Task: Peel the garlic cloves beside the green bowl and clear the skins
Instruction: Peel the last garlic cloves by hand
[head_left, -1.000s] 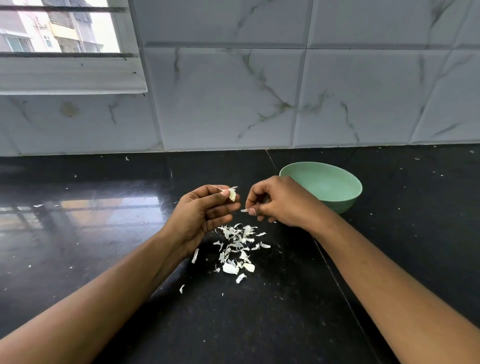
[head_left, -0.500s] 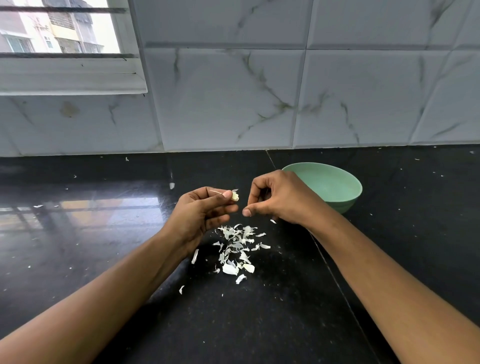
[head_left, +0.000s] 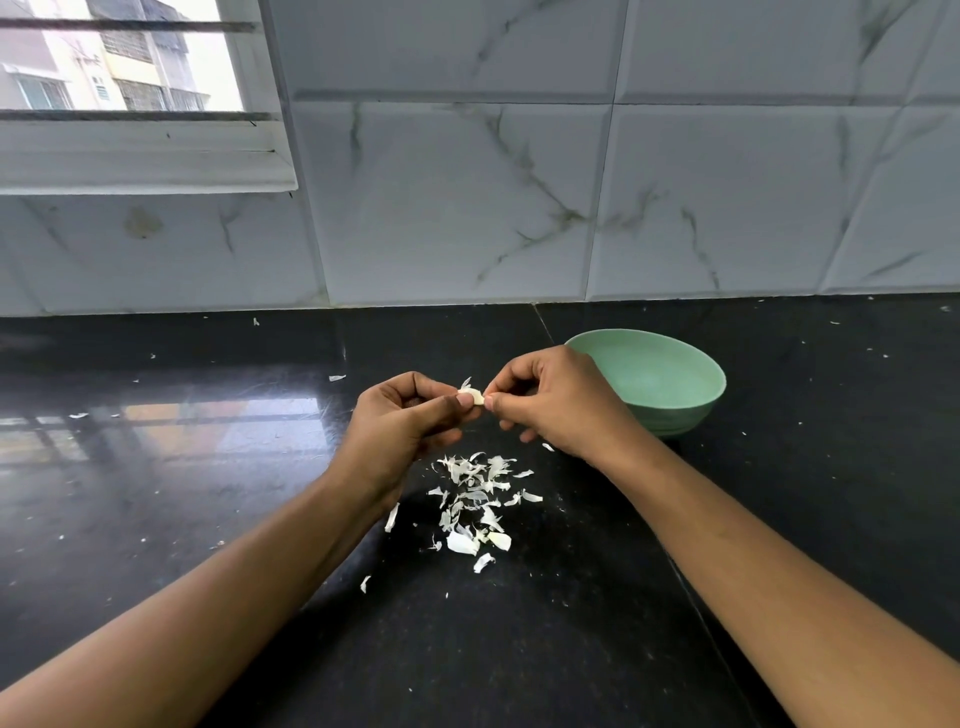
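Observation:
A small pale garlic clove (head_left: 474, 396) is held above the black counter, with a flap of skin sticking up from it. My left hand (head_left: 402, 426) pinches the clove between thumb and fingers. My right hand (head_left: 550, 402) meets it from the right, thumb and forefinger pinching the clove's right end. Under the hands lies a pile of white garlic skins (head_left: 475, 499). The green bowl (head_left: 670, 387) stands just right of my right hand; what I can see of its inside holds nothing.
The black counter (head_left: 208, 467) is glossy and dotted with stray skin flakes (head_left: 336, 378). A white marble-tiled wall (head_left: 571, 197) runs along the back, with a window sill (head_left: 140, 166) at the upper left.
My right hand has moved left and closed in on the clove, now pinching it. The left hand kept hold of the clove and shifted slightly.

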